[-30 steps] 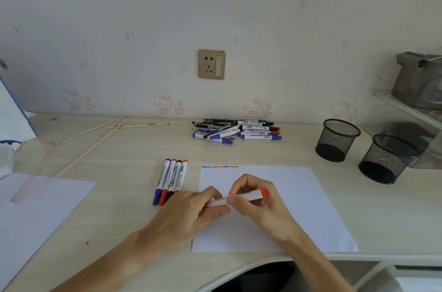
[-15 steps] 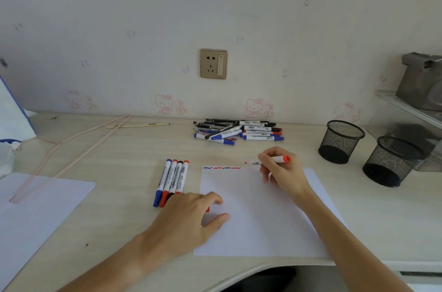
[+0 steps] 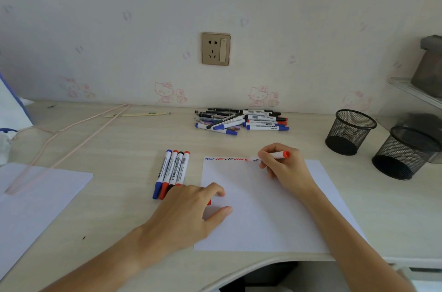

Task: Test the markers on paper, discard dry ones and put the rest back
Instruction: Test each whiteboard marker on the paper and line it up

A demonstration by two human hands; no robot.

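A white sheet of paper [image 3: 263, 215] lies on the desk with several short blue, red and black squiggles along its top edge. My right hand [image 3: 283, 167] grips an uncapped red marker [image 3: 277, 156], its tip touching the paper just right of the last squiggle. My left hand [image 3: 189, 210] rests on the paper's left edge, and a bit of the red cap [image 3: 209, 202] shows under its fingers. Several capped markers [image 3: 171, 173] lie side by side left of the paper. A heap of markers and pens [image 3: 241, 120] lies near the wall.
Two black mesh pen cups [image 3: 350, 131] [image 3: 404, 153] stand at the right. A second white sheet [image 3: 33, 205] lies at the left, with a pink wire hanger [image 3: 71, 134] behind it. A shelf with grey objects [image 3: 428, 76] juts in at the far right.
A second ago both hands held the red marker together over the paper. The cap came off; my right hand carried the marker to the paper's top edge, and my left settled on the paper.
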